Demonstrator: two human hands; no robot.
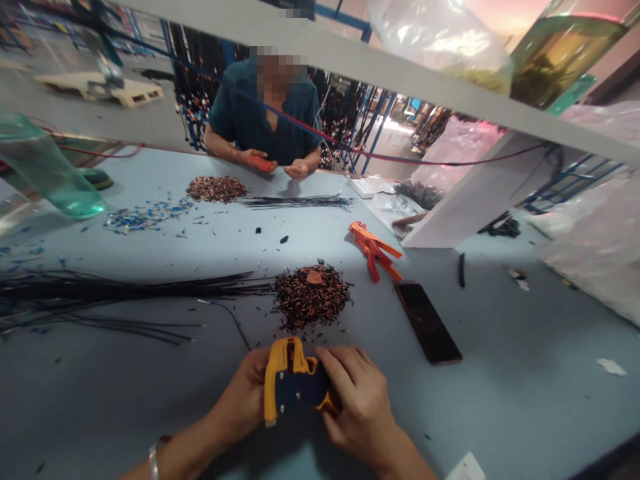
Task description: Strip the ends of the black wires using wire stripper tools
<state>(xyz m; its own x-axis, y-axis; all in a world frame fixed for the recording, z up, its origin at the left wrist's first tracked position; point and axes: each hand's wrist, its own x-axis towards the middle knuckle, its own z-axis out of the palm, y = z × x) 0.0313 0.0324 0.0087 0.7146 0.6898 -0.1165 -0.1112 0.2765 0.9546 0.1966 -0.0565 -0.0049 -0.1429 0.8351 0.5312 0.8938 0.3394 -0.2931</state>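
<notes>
Both my hands hold a yellow and dark blue wire stripper tool (293, 383) just above the pale blue table (500, 400) at the near edge. My left hand (243, 400) cups its left side with fingers curled behind it. My right hand (357, 400) wraps its right side, fingers closed over the body. Just beyond the tool lies a heap of stripped wire bits (311, 295), dark with copper ends. A long bundle of black wires (125, 290) stretches from the left toward that heap.
An orange stripper (374, 250) and a dark phone (427, 322) lie right of the heap. A person across the table (265, 113) holds an orange tool, with another heap (216, 189), black wires (297, 201) and blue scraps (145, 217) nearby. A white shelf (480, 193) stands at right.
</notes>
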